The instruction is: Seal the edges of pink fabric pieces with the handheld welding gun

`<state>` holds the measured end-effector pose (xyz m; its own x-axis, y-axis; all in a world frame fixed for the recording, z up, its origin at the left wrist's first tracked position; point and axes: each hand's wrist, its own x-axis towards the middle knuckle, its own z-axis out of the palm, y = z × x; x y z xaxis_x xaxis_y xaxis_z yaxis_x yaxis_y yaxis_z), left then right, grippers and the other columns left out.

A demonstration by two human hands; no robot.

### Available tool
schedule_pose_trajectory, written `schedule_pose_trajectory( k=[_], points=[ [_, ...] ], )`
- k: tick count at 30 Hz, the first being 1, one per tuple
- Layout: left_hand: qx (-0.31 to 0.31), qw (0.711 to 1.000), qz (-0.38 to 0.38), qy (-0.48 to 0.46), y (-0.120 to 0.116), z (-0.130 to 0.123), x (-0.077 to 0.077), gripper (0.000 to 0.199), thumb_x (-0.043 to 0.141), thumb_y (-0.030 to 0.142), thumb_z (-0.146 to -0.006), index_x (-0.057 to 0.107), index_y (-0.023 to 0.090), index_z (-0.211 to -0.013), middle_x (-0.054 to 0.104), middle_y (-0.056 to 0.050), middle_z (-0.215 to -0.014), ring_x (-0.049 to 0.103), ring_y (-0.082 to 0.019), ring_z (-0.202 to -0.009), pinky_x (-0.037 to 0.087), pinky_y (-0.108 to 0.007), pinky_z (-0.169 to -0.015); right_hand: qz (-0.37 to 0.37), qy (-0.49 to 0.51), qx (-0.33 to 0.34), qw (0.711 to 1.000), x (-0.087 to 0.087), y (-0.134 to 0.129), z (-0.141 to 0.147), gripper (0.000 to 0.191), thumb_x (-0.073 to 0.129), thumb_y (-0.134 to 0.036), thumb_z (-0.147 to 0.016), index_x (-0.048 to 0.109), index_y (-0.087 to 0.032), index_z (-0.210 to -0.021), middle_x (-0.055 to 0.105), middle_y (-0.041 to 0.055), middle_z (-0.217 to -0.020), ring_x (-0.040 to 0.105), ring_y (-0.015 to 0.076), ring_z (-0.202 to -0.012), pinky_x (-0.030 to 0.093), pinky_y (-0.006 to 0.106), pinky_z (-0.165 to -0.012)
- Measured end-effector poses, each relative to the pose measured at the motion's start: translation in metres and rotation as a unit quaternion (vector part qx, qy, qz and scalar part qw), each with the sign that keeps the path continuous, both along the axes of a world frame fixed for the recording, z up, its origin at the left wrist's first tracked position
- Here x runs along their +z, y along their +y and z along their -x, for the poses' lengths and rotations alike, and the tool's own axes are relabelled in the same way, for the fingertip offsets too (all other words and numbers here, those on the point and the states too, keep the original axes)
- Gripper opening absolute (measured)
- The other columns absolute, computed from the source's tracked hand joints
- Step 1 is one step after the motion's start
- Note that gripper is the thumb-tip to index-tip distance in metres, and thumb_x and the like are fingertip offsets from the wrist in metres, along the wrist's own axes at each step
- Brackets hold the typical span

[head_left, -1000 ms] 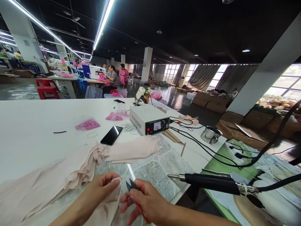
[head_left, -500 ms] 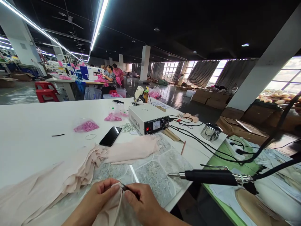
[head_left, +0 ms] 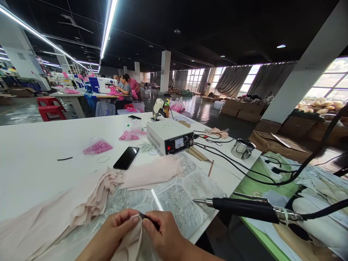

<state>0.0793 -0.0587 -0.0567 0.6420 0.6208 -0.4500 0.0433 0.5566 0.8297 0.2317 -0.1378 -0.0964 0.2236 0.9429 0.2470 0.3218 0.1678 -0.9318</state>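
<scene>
The cloth [head_left: 132,243] looks soft and matt, the counter [head_left: 35,145] smooth, the phone [head_left: 126,158] glossy, the probe tip [head_left: 200,201] shiny metal.

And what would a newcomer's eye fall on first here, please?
Probably the left hand, pinching pale pink fabric at bottom centre, beside the right hand with its small dark tool. Then the black handpiece at lower right, and the boxy white unit near the picture's centre.

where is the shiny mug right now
In the head view, the shiny mug stands right of centre on the white table, near its right edge, right of the metered box.
</scene>
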Motion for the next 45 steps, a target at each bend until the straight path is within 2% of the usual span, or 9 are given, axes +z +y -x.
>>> schedule_pose_trajectory(
  k=[15,20,23,26,30,33,36,39,45],
  points=[
    [-0.002,0.999,-0.04,0.033,0.003,-0.001,0.001,0.057,0.097,0.062,-0.055,0.076,0.019,-0.086,0.074,-0.001,-0.076,0.066,-0.019,-0.072,0.051,-0.026,-0.071,0.002,-0.001,-0.017,1.0,-0.002,0.003,0.0,0.031,0.057,-0.039,-0.083,0.046,-0.022,-0.06,0.037,-0.0059,-0.055,0.034,0.0105,-0.052,0.026,0.026,-0.049],
    [-0.012,0.995,-0.083,0.054,0.005,-0.001,-0.001,0.057,0.094,0.066,-0.057,0.076,0.019,-0.084,0.072,-0.001,-0.075,0.061,-0.018,-0.068,0.048,-0.025,-0.065,0.021,-0.046,-0.063,0.997,0.001,0.001,-0.021,0.031,0.055,-0.04,-0.088,0.058,-0.021,-0.063,0.045,-0.0034,-0.057,0.044,0.0136,-0.056,0.038,0.027,-0.055],
    [-0.013,0.991,-0.114,0.069,0.008,0.0,-0.003,0.06,0.091,0.071,-0.056,0.076,0.019,-0.081,0.068,0.001,-0.071,0.057,-0.016,-0.065,0.043,-0.022,-0.06,0.039,-0.093,-0.125,0.987,-0.001,0.003,-0.05,0.024,0.057,-0.036,-0.086,0.073,-0.019,-0.086,0.063,0.005,-0.072,0.059,0.0218,-0.07,0.051,0.036,-0.073],
    [-0.016,0.986,-0.139,0.085,0.011,0.0,-0.004,0.06,0.088,0.075,-0.058,0.075,0.021,-0.081,0.061,0.003,-0.065,0.05,-0.014,-0.061,0.037,-0.021,-0.055,0.056,-0.106,-0.2,0.972,-0.006,0.013,-0.082,0.045,0.052,-0.031,-0.087,0.067,-0.015,-0.126,0.069,0.019,-0.113,0.067,0.0336,-0.104,0.053,0.048,-0.095],
    [-0.024,0.98,-0.17,0.101,0.014,-0.002,-0.007,0.061,0.083,0.077,-0.062,0.074,0.021,-0.083,0.058,0.003,-0.064,0.048,-0.015,-0.061,0.037,-0.021,-0.055,0.049,-0.086,-0.286,0.953,-0.006,0.031,-0.122,0.068,0.045,-0.028,-0.092,0.035,-0.013,-0.157,0.042,0.0222,-0.158,0.035,0.0359,-0.153,0.034,0.056,-0.122],
    [-0.035,0.973,-0.201,0.106,0.015,-0.004,-0.009,0.056,0.082,0.074,-0.066,0.074,0.021,-0.084,0.058,0.003,-0.065,0.049,-0.016,-0.062,0.038,-0.022,-0.057,0.021,-0.068,-0.314,0.947,0.004,0.031,-0.136,0.077,0.044,-0.028,-0.094,0.014,-0.013,-0.163,0.019,0.0182,-0.171,0.002,0.0322,-0.163,0.013,0.059,-0.13],
    [-0.047,0.963,-0.245,0.104,0.018,-0.005,-0.008,0.045,0.083,0.065,-0.071,0.076,0.022,-0.082,0.06,0.003,-0.064,0.051,-0.017,-0.063,0.041,-0.024,-0.061,0.01,-0.053,-0.247,0.967,0.016,0.018,-0.121,0.066,0.047,-0.032,-0.095,0.034,-0.014,-0.158,0.035,0.0202,-0.165,0.03,0.034,-0.156,0.031,0.058,-0.124],
    [-0.054,0.949,-0.298,0.091,0.022,-0.01,-0.009,0.033,0.082,0.056,-0.073,0.078,0.023,-0.077,0.067,-0.001,-0.075,0.059,-0.022,-0.075,0.046,-0.027,-0.072,0.044,-0.031,-0.064,0.997,0.024,0.008,-0.083,0.04,0.069,-0.037,-0.084,0.072,-0.021,-0.12,0.077,0.0118,-0.117,0.074,0.0272,-0.104,0.062,0.041,-0.086],
    [-0.054,0.928,-0.361,0.079,0.025,-0.015,-0.013,0.034,0.072,0.049,-0.077,0.072,0.02,-0.095,0.067,-0.004,-0.084,0.063,-0.023,-0.08,0.05,-0.029,-0.072,0.097,-0.008,0.072,0.993,0.017,0.015,-0.037,0.031,0.074,-0.029,-0.08,0.072,-0.019,-0.109,0.077,0.0021,-0.081,0.073,0.017,-0.071,0.059,0.028,-0.064]
  ],
)
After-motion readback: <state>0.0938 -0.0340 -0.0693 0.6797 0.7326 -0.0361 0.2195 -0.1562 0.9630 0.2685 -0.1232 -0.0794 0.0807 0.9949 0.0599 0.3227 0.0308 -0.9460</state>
